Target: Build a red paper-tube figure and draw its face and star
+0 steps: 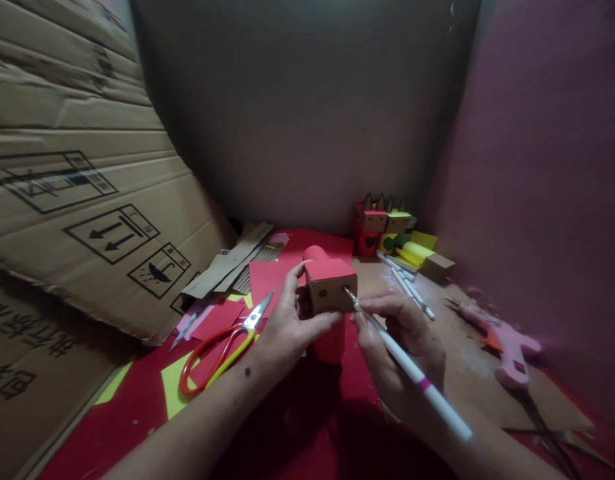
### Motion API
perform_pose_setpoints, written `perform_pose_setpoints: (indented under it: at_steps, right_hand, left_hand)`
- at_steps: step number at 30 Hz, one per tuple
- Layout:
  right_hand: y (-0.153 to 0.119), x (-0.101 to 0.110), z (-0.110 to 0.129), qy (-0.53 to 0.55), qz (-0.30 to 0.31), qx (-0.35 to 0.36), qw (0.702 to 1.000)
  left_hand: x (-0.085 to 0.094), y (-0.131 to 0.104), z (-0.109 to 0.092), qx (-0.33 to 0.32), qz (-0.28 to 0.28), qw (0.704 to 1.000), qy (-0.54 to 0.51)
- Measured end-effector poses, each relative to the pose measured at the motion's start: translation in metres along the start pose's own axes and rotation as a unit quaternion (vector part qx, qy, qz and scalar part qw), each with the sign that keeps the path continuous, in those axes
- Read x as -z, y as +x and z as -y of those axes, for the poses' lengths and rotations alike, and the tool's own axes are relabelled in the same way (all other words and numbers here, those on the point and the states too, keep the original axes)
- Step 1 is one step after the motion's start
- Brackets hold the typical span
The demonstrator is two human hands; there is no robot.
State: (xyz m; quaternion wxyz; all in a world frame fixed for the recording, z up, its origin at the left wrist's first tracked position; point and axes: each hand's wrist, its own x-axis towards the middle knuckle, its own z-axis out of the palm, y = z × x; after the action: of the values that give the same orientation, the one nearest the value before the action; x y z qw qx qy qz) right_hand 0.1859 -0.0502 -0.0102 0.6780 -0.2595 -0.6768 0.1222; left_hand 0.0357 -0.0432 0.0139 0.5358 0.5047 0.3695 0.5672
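My left hand (292, 320) is closed around a small cardboard figure (328, 300), with the thumb along the lower front edge of its boxy head. The head has a red paper top and two dark round eyes on its brown front, and a red paper tube (330, 343) stands below it. In my right hand (402, 343) is a white marker pen (412, 370) with a purple band, gripped like a pencil. The pen's tip touches the eye on the right side of the head. Beside my left forearm lie open scissors (227, 347) with red and yellow handles.
A large cardboard sheet (87, 167) rises at the left. Cardboard strips (232, 263) and red paper (267, 277) lie behind the scissors. Finished-looking figures (371, 230) stand at the back, near a yellow roll (415, 255) and several markers (412, 293). A pink glue gun (507, 343) rests at right.
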Motion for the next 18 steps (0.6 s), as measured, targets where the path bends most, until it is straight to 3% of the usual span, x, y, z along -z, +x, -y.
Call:
perform_pose_setpoints:
  at_steps: [18]
  right_hand:
    - [0.0019,0.0005,0.0004,-0.033,-0.017,0.012,0.999]
  left_hand:
    - [-0.0007,-0.0018,-0.0024,-0.001,0.004,1.000,0.002]
